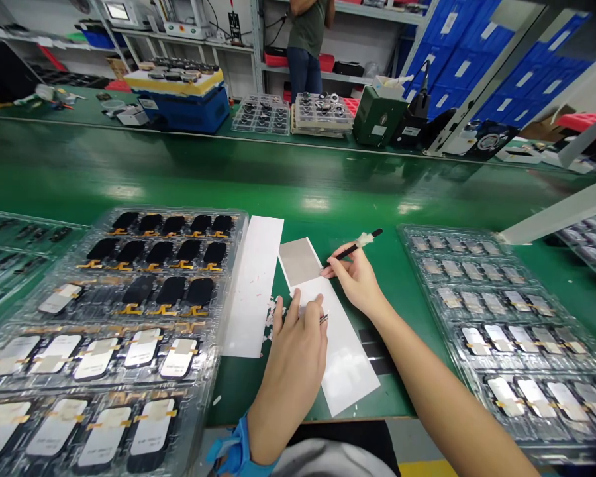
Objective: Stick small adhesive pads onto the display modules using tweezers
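My right hand (355,281) grips a slim black pen-shaped tool (347,252) with whitish wrapping near its upper end; its low end is at the edge of a grey square (300,262) on a white backing sheet (345,358). On that sheet rests my left hand (298,351), outer fingers spread, thumb and forefinger close together. A small shiny piece (324,318) sticks out beside them; its kind is unclear. Another white sheet (253,291) lies to the left, with small paper scraps (269,321) between the sheets.
A clear tray (228,265) of black-and-white screen modules stands left, another clear tray (427,285) of similar parts right. A white post (556,215) slants in at right. Along the back stand a blue bin (189,109), part trays (261,116) and a green box (379,116). A person (305,40) stands beyond.
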A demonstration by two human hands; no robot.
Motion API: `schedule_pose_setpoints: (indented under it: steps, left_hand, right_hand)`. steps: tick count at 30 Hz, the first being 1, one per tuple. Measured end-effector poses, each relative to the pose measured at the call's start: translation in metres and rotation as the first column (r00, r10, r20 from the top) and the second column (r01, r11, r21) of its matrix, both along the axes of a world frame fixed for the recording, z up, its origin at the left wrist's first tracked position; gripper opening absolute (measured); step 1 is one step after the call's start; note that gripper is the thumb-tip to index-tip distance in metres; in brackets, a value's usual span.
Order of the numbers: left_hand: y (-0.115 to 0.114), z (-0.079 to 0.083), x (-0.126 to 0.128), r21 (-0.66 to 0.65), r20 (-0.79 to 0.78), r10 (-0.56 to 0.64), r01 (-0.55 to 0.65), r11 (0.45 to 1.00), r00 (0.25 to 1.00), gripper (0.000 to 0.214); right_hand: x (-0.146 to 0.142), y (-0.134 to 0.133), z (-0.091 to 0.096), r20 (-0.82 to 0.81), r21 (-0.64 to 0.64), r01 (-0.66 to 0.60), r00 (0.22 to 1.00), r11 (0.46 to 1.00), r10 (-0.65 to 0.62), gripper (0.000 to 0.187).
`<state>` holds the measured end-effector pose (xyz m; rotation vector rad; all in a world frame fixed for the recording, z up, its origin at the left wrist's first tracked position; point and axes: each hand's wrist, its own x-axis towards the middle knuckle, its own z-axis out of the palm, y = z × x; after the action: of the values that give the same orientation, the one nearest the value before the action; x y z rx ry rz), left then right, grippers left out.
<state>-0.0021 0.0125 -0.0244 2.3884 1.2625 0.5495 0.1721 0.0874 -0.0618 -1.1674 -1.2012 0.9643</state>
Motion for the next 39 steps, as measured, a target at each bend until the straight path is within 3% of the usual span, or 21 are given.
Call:
schedule_pose_setpoints:
  steps: [22,26,30,32,34,39]
  left_hand:
    - [0.000,0.001,0.000,-0.053,0.007,0.018,-0.018,0.998,1.000,0.012]
    - [0.000,0.000,0.000,-0.064,0.059,0.029,-0.025,0.998,0.998,0.013]
    - [0.000,0.001,-0.002,-0.075,0.205,0.076,-0.062,0.995,0.976,0.012]
    - [0.000,0.004,-0.004,-0.145,0.361,0.126,-0.078,0.986,0.924,0.011]
    - [-0.001,0.010,-0.005,-0.286,0.534,0.210,-0.058,0.956,0.819,0.010]
    - [-0.009,0.021,0.001,-0.576,0.724,0.411,0.158,0.802,0.555,0.013]
  right_hand:
    - [-0.005,0.000,0.011,-0.068,-0.046,0.021,0.997,0.999,-0.024,0.050]
    - [-0.002,-0.003,0.030,-0.112,-0.025,0.024,0.993,0.999,-0.026,0.049]
    - [0.001,-0.026,0.069,-0.159,0.040,0.093,0.984,0.995,-0.085,0.034]
    - [-0.002,-0.047,0.086,-0.175,0.103,0.145,0.977,0.984,-0.126,0.021]
    - [-0.010,-0.070,0.094,-0.162,0.156,0.164,0.977,0.974,-0.139,0.011]
    - [-0.038,-0.104,0.077,-0.261,0.196,0.338,0.923,0.921,-0.283,0.010]
